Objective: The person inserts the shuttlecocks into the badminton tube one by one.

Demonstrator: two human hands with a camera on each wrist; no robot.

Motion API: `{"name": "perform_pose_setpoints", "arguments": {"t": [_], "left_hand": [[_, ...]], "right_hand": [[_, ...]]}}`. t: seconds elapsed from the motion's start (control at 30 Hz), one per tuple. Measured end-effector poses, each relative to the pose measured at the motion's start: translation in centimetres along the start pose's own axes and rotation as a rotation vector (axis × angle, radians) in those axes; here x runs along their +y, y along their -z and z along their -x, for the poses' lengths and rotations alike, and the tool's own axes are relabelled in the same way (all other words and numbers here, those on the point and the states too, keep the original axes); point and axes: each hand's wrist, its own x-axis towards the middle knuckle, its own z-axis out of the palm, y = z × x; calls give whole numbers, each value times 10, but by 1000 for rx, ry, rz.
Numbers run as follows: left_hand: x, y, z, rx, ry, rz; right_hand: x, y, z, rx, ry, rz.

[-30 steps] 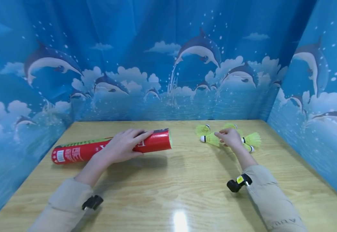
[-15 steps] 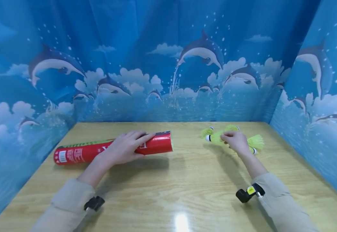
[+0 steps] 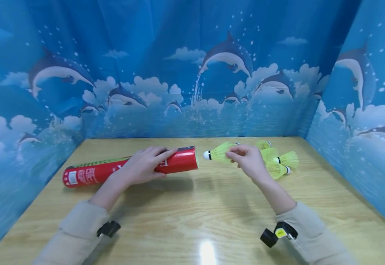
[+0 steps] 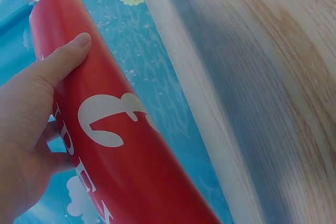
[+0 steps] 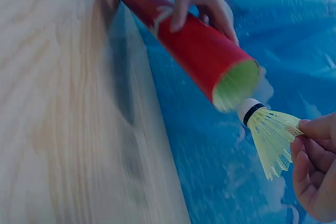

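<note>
A red shuttlecock tube (image 3: 179,160) lies slanted on the table, its open end raised and turned to the right. My left hand (image 3: 142,165) grips it near that end, thumb along the side in the left wrist view. With thumb and fingertips my right hand (image 3: 246,160) pinches a yellow shuttlecock (image 3: 218,151) by its skirt edge. The white cork of this shuttlecock (image 5: 254,116) points at the tube's mouth (image 5: 236,85), a small gap away in the head view. Pale green shows inside the mouth in the right wrist view.
Several yellow shuttlecocks (image 3: 288,159) lie in a loose group at the right back of the wooden table (image 3: 166,228). One is mostly hidden behind the right hand. A blue dolphin-print curtain (image 3: 166,73) stands along the back and sides.
My right hand has lifted the shuttlecock out of the group and carried it left to near the tube's mouth. The left hand and tube have hardly moved.
</note>
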Motion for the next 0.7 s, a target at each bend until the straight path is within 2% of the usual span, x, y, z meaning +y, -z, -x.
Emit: {"name": "perform_pose_setpoints", "arguments": {"t": [0.37, 0.53, 0.7], "left_hand": [[3, -6, -5, 23, -40, 9], [4, -4, -4, 30, -43, 7], [5, 2, -4, 44, -42, 1]], "right_hand": [[-12, -52, 5, -91, 89, -62], [-14, -59, 1, -39, 96, -75], [-15, -61, -5, 66, 133, -111]]}}
